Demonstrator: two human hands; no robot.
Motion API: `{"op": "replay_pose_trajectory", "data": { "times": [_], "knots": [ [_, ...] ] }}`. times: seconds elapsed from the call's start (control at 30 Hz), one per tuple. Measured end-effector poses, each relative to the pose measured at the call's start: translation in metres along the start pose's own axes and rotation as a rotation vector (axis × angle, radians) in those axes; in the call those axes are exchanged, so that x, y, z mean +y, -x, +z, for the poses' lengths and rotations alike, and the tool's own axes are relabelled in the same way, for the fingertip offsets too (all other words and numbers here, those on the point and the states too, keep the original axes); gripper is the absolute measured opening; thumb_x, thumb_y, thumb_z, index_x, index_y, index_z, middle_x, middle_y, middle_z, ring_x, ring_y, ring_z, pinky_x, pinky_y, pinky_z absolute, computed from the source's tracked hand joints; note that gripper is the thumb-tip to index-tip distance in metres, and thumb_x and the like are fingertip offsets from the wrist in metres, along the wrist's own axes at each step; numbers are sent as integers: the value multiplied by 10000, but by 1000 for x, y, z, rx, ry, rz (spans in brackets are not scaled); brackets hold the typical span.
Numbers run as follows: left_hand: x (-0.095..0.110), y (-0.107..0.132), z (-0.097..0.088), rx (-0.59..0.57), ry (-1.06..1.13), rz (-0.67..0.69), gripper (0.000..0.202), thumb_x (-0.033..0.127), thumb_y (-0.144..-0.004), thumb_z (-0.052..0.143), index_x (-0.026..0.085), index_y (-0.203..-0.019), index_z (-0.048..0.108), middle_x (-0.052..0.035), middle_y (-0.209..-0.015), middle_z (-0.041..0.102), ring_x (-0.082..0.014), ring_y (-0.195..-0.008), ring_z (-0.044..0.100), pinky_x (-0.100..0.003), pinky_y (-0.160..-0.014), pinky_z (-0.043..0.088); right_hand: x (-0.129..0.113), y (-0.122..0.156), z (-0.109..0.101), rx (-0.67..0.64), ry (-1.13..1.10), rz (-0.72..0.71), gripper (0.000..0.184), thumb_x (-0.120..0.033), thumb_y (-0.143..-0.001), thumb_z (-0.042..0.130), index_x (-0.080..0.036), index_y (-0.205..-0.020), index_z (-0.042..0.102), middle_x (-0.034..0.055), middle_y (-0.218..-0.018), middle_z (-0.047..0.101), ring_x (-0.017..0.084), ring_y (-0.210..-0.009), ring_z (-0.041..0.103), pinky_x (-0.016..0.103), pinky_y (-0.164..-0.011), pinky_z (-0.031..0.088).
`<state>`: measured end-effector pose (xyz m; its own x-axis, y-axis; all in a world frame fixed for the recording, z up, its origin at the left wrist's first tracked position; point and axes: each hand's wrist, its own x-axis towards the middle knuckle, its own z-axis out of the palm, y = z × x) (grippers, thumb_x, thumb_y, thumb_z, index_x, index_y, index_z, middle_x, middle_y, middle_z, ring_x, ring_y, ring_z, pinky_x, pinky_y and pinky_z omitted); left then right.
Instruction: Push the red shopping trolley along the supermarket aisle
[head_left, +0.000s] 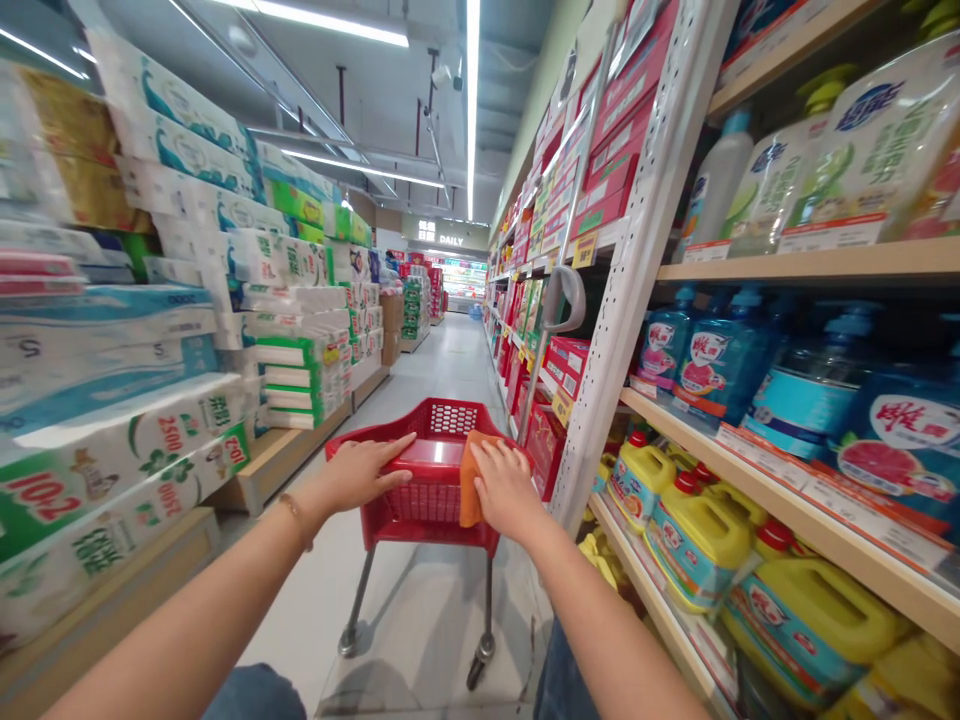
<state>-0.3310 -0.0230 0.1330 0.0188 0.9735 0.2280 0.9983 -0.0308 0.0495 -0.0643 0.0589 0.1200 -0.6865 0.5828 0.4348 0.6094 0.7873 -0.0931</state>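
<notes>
A small red shopping cart (pixel 435 500) stands in the aisle in front of me. My left hand (pixel 364 470) lies flat on its near rim, fingers stretched out. My right hand (pixel 506 490) rests on an orange cloth (pixel 471 485) draped over the cart's right rim, fingers extended over it.
Stacked tissue packs (pixel 172 330) on wooden pallets line the left side. Shelves on the right hold yellow detergent jugs (pixel 697 530), blue bottles (pixel 720 360) and red boxes (pixel 570 360). The grey floor (pixel 442 380) runs on between them to far displays.
</notes>
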Motion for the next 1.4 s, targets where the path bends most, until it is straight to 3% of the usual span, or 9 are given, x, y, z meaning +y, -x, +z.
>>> {"op": "replay_pose_trajectory", "data": {
  "times": [0.23, 0.43, 0.63, 0.8, 0.9, 1.03, 1.17, 1.27, 1.4],
  "knots": [
    [9, -3, 5, 20, -23, -12, 694, 656, -877, 319, 317, -1480, 262, -94, -1418, 504, -316, -1192, 539, -417, -902, 402, -29, -22, 11, 19, -43, -64, 564, -239, -907, 409, -154, -1456, 307, 121, -1512, 329, 291, -1344, 304, 519, -1072, 267],
    [8, -1, 3, 25, -54, 1, 600, 556, -918, 321, 278, -1450, 339, -113, -1259, 634, -280, -1115, 601, -388, -878, 437, -67, -42, 23, 34, -81, -223, 564, -255, -916, 444, -168, -1454, 297, 106, -1513, 333, 256, -1378, 261, 489, -1099, 259],
    [-3, 2, 2, 33, 17, -9, 731, 653, -871, 336, 215, -1456, 347, -111, -1363, 559, -276, -1185, 565, -372, -967, 412, -11, -26, 12, 4, -98, -172, 528, -220, -915, 453, -212, -1433, 349, 63, -1505, 359, 216, -1382, 278, 451, -1103, 271],
    [-9, 5, -1, 28, 33, -4, 695, 692, -853, 327, 236, -1338, 525, -89, -1293, 620, -277, -1175, 572, -370, -972, 408, 32, -14, 8, 23, -115, -77, 490, -199, -924, 421, -197, -1414, 397, 79, -1457, 431, 204, -1358, 340, 425, -1105, 268],
    [-7, 4, -1, 34, 38, 6, 673, 689, -856, 325, 242, -1302, 558, -83, -1274, 635, -272, -1167, 576, -365, -961, 415, 18, -19, 12, 68, -136, -56, 462, -190, -937, 387, -200, -1398, 418, 90, -1441, 451, 191, -1327, 384, 416, -1082, 297],
    [-1, 3, 0, 45, 8, 23, 606, 649, -871, 345, 245, -1255, 583, -83, -1235, 658, -270, -1117, 602, -365, -925, 429, -33, -32, 23, 90, -140, -122, 459, -206, -933, 405, -200, -1392, 414, 64, -1459, 431, 199, -1361, 325, 416, -1104, 262],
    [1, 4, -1, 28, 0, 35, 478, 585, -885, 360, 245, -1008, 673, -72, -1013, 727, -246, -954, 651, -348, -851, 452, -78, -43, 33, 107, -105, -237, 573, -315, -901, 523, -172, -1427, 348, 79, -1488, 385, 239, -1379, 278, 435, -1111, 254],
    [-4, 9, -5, 27, 32, 36, 466, 593, -869, 389, 257, -1025, 671, -61, -1038, 722, -234, -978, 643, -331, -880, 444, -79, -45, 36, 104, -70, -266, 621, -343, -881, 575, -177, -1431, 340, 75, -1482, 395, 238, -1370, 294, 421, -1106, 269],
    [-14, 16, -13, 18, 79, 56, 550, 636, -854, 397, 253, -1170, 633, -61, -1176, 685, -237, -1065, 618, -325, -945, 421, -42, -33, 30, 114, -19, -224, 604, -338, -892, 572, -192, -1432, 345, 73, -1475, 407, 219, -1373, 301, 416, -1114, 263]
  ]
}}
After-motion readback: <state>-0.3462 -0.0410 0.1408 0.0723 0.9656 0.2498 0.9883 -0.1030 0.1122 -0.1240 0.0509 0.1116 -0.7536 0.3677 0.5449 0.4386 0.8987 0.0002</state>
